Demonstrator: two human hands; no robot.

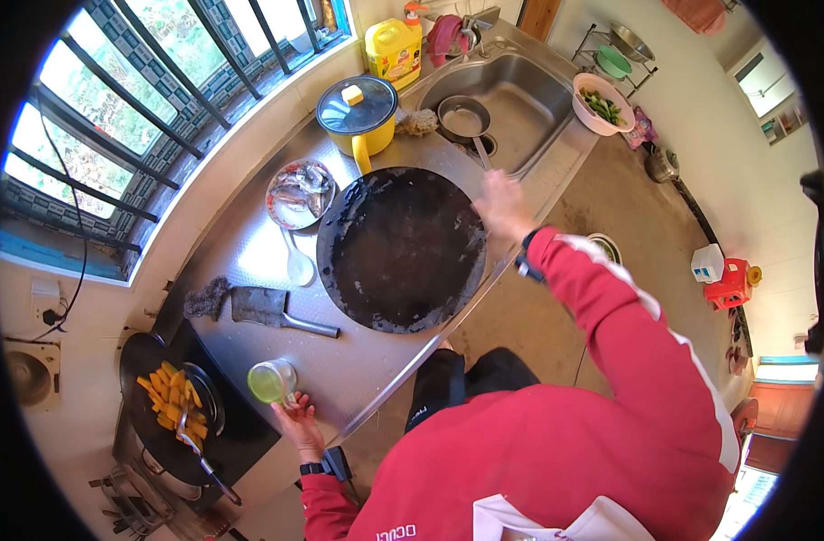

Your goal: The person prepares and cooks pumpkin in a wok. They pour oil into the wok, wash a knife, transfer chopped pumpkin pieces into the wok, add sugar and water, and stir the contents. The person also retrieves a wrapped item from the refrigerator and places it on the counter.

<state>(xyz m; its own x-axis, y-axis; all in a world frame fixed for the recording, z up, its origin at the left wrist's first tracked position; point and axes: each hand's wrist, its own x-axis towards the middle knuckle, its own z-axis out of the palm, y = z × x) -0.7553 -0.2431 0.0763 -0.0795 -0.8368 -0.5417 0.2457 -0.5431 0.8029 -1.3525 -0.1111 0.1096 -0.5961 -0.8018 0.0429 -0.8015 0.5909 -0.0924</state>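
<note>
At the counter's lower left, my left hand (pixel 299 422) has its fingers around the base of a clear glass cup (pixel 272 381) that looks green inside. My right hand (pixel 506 205) is raised near the right rim of a large round blackened pan or lid (pixel 403 250), by the handle end of a small metal saucepan (pixel 464 117) at the sink; blur hides whether it touches the handle. Left of the dark round piece lie a white spoon (pixel 299 267) and a plate of fish (pixel 301 195). A metal spatula (pixel 270 308) lies below them beside a dark scouring pad (pixel 207 299).
A black wok (pixel 144 406) with orange chunks and a ladle (pixel 199 450) stands at the left. A yellow lidded pot (pixel 374 132), a yellow jug (pixel 391 53) and the steel sink (pixel 520 101) are at the back. A pink bowl of green vegetables (pixel 602 105) rests on the sink's right edge.
</note>
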